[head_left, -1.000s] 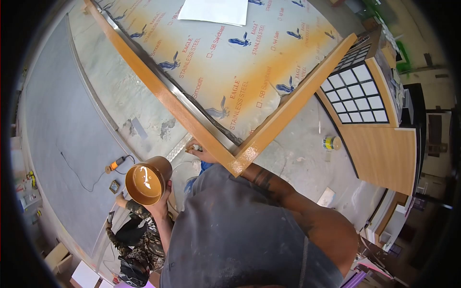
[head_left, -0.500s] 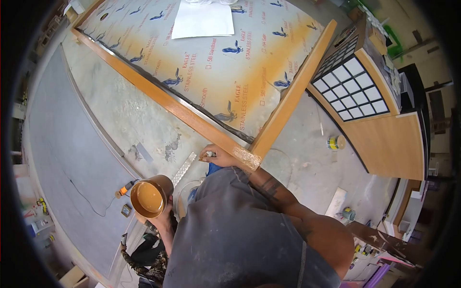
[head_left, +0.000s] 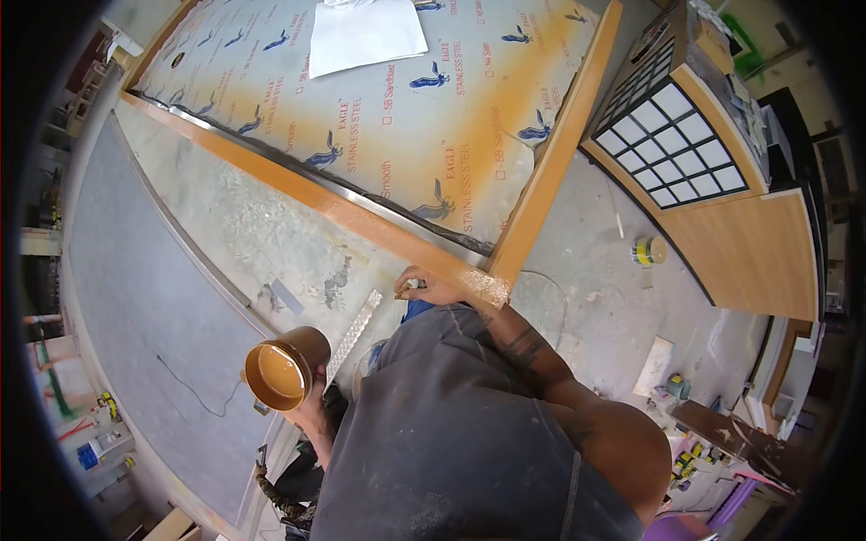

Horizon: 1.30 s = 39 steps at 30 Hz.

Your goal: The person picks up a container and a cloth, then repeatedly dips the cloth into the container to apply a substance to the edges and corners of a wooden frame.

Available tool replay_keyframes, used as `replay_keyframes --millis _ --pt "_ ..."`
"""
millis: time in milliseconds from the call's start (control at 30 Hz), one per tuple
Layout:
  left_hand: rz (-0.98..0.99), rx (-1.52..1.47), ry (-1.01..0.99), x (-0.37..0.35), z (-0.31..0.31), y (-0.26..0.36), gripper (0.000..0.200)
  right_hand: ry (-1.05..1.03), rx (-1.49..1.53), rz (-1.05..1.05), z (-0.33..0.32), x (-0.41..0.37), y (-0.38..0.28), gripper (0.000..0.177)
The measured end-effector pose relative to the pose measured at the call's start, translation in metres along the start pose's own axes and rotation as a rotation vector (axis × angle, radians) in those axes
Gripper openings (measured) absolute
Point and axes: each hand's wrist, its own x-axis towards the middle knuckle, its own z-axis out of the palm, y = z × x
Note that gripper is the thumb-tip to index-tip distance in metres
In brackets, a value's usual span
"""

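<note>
My left hand (head_left: 311, 413) is wrapped around a brown cup (head_left: 311, 346) from below and behind. Orange-brown liquid (head_left: 280, 374) is inside it. At the front corner of an orange-brown wooden frame (head_left: 334, 210), my right hand (head_left: 431, 285) reaches under the edge with its fingers pinched together. Something small and whitish shows at those fingertips, too small to name. The frame's corner looks wet and glossy. Inside the frame lies a panel (head_left: 397, 144) covered in film printed "EAGLE STAINLESS STEEL".
White sheets (head_left: 365, 41) lie on the panel. A patterned strip (head_left: 354, 334) runs between my hands. Left is a large grey board (head_left: 162, 298) with a cord. At right stand a wooden cabinet with a white grid front (head_left: 672, 149) and a yellow-labelled can (head_left: 648, 251).
The view has shifted slightly, so the frame's corner and my right hand appear farther right. The orange tool near the cup is no longer visible. Both hands keep their hold.
</note>
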Motion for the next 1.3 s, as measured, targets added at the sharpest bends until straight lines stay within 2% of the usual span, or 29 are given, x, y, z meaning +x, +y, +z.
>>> replay_keyframes --millis 67,200,367,467,533,667,767,967,1200,1300 --pt "0.054 0.04 -0.014 0.001 -0.002 -0.011 0.085 -0.073 -0.049 0.066 -0.005 -0.002 0.006 0.023" --pt "-0.067 0.059 -0.055 -0.003 -0.006 -0.018 0.082 -0.051 -0.082 0.077 -0.006 -0.004 0.015 0.022" --pt "-0.086 0.072 -0.065 -0.007 -0.01 0.013 0.073 -0.078 -0.048 0.12 -0.016 -0.003 0.006 0.022" --pt "-0.072 -0.261 -0.014 -0.014 -0.007 0.02 0.074 -0.06 -0.031 0.093 -0.018 -0.001 0.005 0.022" --pt "-0.053 -0.305 -0.014 -0.011 -0.009 0.015 0.075 -0.062 -0.119 0.104 -0.024 -0.003 -0.006 0.021" --pt "-0.008 -0.179 -0.039 -0.001 -0.016 0.001 0.076 -0.053 -0.148 0.114 -0.028 -0.003 -0.012 0.02" --pt "0.018 -0.155 -0.047 0.006 -0.015 -0.004 0.077 -0.075 -0.238 0.24 -0.035 -0.004 -0.027 0.02" --pt "0.051 -0.145 -0.069 0.012 -0.005 0.0 0.078 -0.082 -0.085 0.132 -0.034 -0.006 -0.01 0.021" --pt "0.04 -0.108 -0.162 -0.001 -0.008 0.011 0.08 0.096 -0.123 0.263 -0.018 -0.02 -0.034 0.021" --pt "0.108 0.025 -0.228 -0.011 -0.016 0.002 0.083 0.167 -0.116 0.31 0.0 -0.05 -0.051 0.022"
